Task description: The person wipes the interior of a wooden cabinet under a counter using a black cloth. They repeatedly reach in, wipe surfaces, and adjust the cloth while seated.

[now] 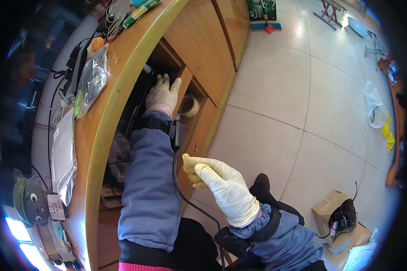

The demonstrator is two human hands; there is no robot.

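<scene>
Both of my hands wear thin pale gloves. My left hand (pixel 162 96) reaches into an open compartment of a wooden cabinet (pixel 200 44), over dark objects, its fingers apart and their tips partly in shadow; whether it touches anything is unclear. Just right of it, a roll of clear packing tape (pixel 189 105) sits in a narrow wooden drawer or shelf space. My right hand (pixel 220 186) is raised in front of the cabinet with its fingers bent and the thumb near them; no object shows in it. A crumpled plastic bag (pixel 119 154) lies in the compartment below my left hand.
On the cabinet top (pixel 103 111) lie clear plastic packets (pixel 93 79), cables and an orange ball (pixel 97 43). A cardboard box (pixel 335 216) of cables stands on the tiled floor at right. Farther off are yellow gloves (pixel 388 132), a flat mop (pixel 266 27) and a folding stool (pixel 329 12).
</scene>
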